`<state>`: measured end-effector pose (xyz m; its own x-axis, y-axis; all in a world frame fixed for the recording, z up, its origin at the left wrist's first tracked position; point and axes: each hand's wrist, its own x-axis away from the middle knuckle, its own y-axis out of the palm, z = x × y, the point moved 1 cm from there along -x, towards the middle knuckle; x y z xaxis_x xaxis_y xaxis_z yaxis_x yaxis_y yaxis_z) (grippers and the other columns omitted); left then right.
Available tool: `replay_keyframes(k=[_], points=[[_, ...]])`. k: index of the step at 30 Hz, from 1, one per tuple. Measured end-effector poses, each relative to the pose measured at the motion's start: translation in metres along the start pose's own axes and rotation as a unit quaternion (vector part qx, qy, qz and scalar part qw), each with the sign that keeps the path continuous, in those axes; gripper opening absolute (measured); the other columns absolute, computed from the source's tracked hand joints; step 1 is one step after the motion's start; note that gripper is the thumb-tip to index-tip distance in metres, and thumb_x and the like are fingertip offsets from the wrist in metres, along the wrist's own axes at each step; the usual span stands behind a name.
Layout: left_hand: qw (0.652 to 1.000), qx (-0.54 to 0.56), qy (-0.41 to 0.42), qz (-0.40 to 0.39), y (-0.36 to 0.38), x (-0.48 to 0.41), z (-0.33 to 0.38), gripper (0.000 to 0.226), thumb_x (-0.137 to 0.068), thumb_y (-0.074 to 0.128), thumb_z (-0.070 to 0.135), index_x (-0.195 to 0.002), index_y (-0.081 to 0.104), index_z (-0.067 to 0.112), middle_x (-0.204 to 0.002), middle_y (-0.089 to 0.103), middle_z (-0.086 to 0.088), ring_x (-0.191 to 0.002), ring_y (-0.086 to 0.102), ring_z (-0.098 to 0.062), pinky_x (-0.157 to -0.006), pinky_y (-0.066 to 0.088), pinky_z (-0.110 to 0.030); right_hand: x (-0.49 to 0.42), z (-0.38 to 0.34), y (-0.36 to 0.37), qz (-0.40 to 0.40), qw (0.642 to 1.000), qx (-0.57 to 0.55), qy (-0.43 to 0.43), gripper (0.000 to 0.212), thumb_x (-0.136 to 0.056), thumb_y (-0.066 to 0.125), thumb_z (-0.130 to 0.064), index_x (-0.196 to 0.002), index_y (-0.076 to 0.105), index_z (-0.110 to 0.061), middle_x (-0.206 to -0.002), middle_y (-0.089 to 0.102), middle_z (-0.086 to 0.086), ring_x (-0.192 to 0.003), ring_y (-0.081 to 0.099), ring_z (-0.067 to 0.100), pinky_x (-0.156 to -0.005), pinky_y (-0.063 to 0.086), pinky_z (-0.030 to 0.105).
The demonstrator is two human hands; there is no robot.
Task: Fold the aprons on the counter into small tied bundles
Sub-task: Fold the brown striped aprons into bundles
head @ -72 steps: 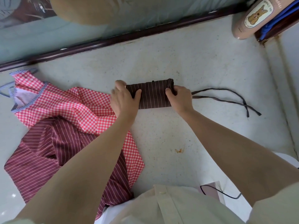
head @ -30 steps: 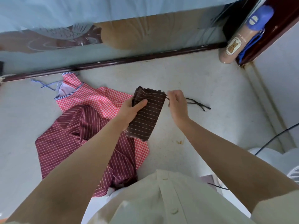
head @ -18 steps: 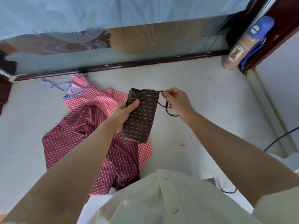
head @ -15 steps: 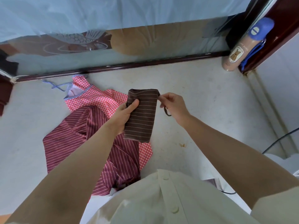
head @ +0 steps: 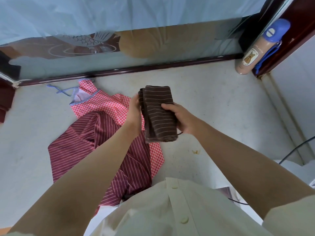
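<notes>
While aloft over the counter (head: pixel 213 103), brown bundle (head: pixel 158 114) in grip of right hand (head: pixel 185 120), left hand (head: pixel 135 111) flat against its edge.

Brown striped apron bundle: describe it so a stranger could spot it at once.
Start at the pale counter before the dark rail. Above its middle, the right hand grips a folded bundle and the left hand touches its side. It is dark brown with thin pale stripes, unlike the red checked apron and maroon striped apron lying unfolded on the counter.
</notes>
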<state>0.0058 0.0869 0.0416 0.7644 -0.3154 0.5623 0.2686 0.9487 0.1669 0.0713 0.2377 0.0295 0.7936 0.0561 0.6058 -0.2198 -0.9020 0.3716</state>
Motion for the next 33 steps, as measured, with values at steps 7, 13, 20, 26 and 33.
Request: replay_keyframes(k=[7,13,20,26,33], points=[[0.981,-0.161,0.082,-0.064,0.006,-0.010,0.003,0.028,-0.105,0.032,0.023,-0.108,0.059,0.012,-0.107,0.066,0.002,-0.100,0.060,-0.006,-0.094,0.045,-0.030,0.015,-0.013,-0.010,-0.059,0.994,-0.017,0.094,0.047,-0.081,0.060,-0.041,-0.115,0.060,-0.008,-0.097,0.071,0.011,-0.084,0.068,0.024,-0.080,0.055,0.036],[0.926,-0.347,0.104,-0.108,-0.011,-0.022,-0.024,0.029,-0.104,0.039,0.019,-0.110,0.060,0.000,-0.075,0.056,-0.001,-0.057,0.045,-0.009,-0.055,0.038,-0.018,0.004,-0.019,-0.019,0.011,0.992,-0.121,0.029,0.034,-0.093,0.055,-0.034,-0.114,0.060,-0.008,-0.093,0.071,0.010,-0.080,0.068,0.024,-0.076,0.056,0.037],[0.530,-0.738,0.358,-0.214,-0.009,-0.014,-0.016,0.028,-0.099,0.043,0.029,-0.114,0.064,0.018,-0.093,0.066,0.004,-0.072,0.059,-0.010,-0.054,0.035,-0.015,-0.028,-0.016,-0.027,0.214,0.908,0.361,-0.001,0.039,-0.089,0.067,-0.032,-0.119,0.059,-0.008,-0.108,0.067,0.008,-0.094,0.066,0.025,-0.089,0.054,0.040],[0.494,-0.685,0.458,-0.279,0.008,-0.017,0.003,0.026,-0.097,0.046,0.028,-0.107,0.065,0.013,-0.103,0.057,0.000,-0.093,0.051,-0.015,-0.078,0.043,-0.024,-0.031,-0.009,-0.014,0.090,0.815,0.572,-0.022,0.014,-0.088,0.065,-0.023,-0.098,0.060,-0.014,-0.087,0.062,0.002,-0.084,0.061,0.023,-0.072,0.047,0.031],[0.496,-0.726,0.408,-0.246,-0.002,-0.025,-0.006,0.040,-0.096,0.051,0.041,-0.118,0.057,0.008,-0.132,0.044,-0.008,-0.122,0.039,-0.022,-0.105,0.038,-0.035,-0.022,-0.005,-0.007,-0.035,0.817,0.576,-0.013,0.020,-0.079,0.077,-0.025,-0.075,0.058,-0.029,-0.070,0.056,-0.007,-0.064,0.051,0.009,-0.061,0.036,0.021]])
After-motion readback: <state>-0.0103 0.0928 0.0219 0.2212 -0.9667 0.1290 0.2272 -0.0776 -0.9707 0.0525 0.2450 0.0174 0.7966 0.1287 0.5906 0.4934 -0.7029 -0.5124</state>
